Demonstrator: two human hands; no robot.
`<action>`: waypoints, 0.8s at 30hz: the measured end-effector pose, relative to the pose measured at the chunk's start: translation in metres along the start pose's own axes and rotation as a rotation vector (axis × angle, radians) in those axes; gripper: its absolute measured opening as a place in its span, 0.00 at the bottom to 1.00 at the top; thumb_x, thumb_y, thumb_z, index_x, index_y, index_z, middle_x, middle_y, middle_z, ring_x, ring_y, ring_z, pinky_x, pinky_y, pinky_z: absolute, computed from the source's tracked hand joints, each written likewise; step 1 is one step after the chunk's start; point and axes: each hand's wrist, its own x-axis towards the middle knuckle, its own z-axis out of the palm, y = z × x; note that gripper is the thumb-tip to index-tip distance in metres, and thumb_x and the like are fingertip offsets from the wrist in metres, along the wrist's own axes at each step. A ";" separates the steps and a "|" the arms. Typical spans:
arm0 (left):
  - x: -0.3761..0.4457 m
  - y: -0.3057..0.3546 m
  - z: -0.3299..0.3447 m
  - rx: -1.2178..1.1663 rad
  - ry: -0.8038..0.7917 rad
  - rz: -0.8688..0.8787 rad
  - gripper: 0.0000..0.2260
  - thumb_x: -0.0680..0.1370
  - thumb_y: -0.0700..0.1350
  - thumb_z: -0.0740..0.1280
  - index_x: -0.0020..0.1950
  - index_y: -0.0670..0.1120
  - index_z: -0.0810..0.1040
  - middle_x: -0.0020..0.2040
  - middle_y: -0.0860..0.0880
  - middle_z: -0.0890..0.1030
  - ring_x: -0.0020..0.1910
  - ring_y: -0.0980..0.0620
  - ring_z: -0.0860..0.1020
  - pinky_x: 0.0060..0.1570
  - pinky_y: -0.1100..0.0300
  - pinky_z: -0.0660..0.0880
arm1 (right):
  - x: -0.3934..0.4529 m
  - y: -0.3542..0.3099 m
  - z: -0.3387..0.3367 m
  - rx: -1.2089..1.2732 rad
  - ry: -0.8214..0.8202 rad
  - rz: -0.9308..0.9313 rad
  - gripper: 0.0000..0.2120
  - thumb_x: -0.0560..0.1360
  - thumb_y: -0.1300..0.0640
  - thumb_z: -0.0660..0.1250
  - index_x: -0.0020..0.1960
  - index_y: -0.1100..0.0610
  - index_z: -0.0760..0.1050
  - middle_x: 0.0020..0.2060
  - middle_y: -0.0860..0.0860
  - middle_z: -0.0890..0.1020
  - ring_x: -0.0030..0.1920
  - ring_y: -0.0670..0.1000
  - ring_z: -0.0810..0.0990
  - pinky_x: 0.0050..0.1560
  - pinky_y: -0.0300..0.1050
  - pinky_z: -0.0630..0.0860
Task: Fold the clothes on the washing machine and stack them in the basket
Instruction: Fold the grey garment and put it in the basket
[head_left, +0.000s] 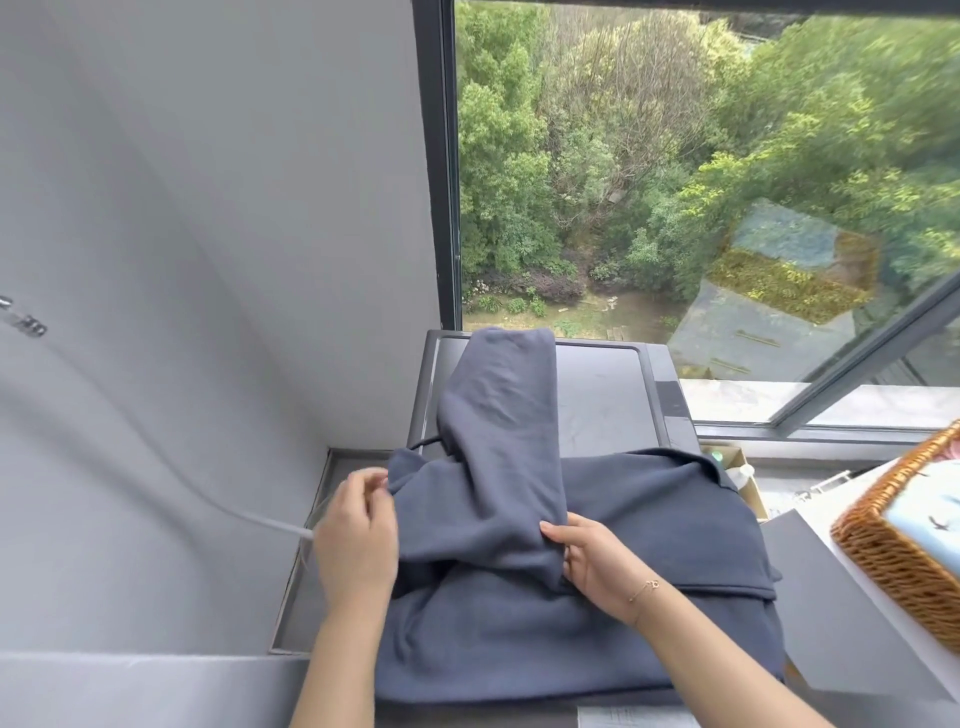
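A slate-blue sweatshirt (597, 613) lies spread over the front of the dark washing machine top (608, 395). One sleeve (504, 426) runs from the garment's middle back toward the window. My left hand (358, 535) pinches the garment's left edge at the machine's left side. My right hand (597, 561) grips the near end of the sleeve at the garment's centre. A woven wicker basket (883, 551) stands at the right edge, holding a folded pale-blue cloth (930, 514).
A grey wall fills the left, with a translucent hose (260, 517) running along it and a floor channel (306, 561) beside the machine. A large window lies behind. An open cardboard box with bottles (737, 473) sits between machine and sill.
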 end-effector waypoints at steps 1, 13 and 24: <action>0.003 0.005 0.006 0.055 -0.135 -0.028 0.12 0.79 0.51 0.59 0.57 0.49 0.77 0.48 0.52 0.80 0.55 0.44 0.77 0.57 0.49 0.71 | 0.000 0.000 0.000 0.003 0.003 0.002 0.16 0.76 0.66 0.64 0.64 0.65 0.73 0.59 0.59 0.81 0.60 0.58 0.79 0.66 0.54 0.72; 0.008 -0.021 -0.011 0.365 -0.236 -0.098 0.22 0.81 0.59 0.54 0.34 0.52 0.77 0.35 0.52 0.78 0.41 0.46 0.76 0.39 0.56 0.68 | 0.006 0.004 -0.004 0.092 0.031 0.003 0.16 0.76 0.66 0.62 0.64 0.66 0.74 0.58 0.60 0.81 0.58 0.58 0.80 0.61 0.51 0.76; 0.078 -0.068 0.023 0.004 -0.473 -0.060 0.07 0.79 0.45 0.65 0.43 0.56 0.74 0.45 0.54 0.80 0.51 0.48 0.78 0.50 0.57 0.71 | 0.009 0.008 -0.006 0.134 0.051 -0.004 0.14 0.77 0.67 0.62 0.61 0.67 0.75 0.57 0.62 0.81 0.51 0.57 0.82 0.55 0.49 0.79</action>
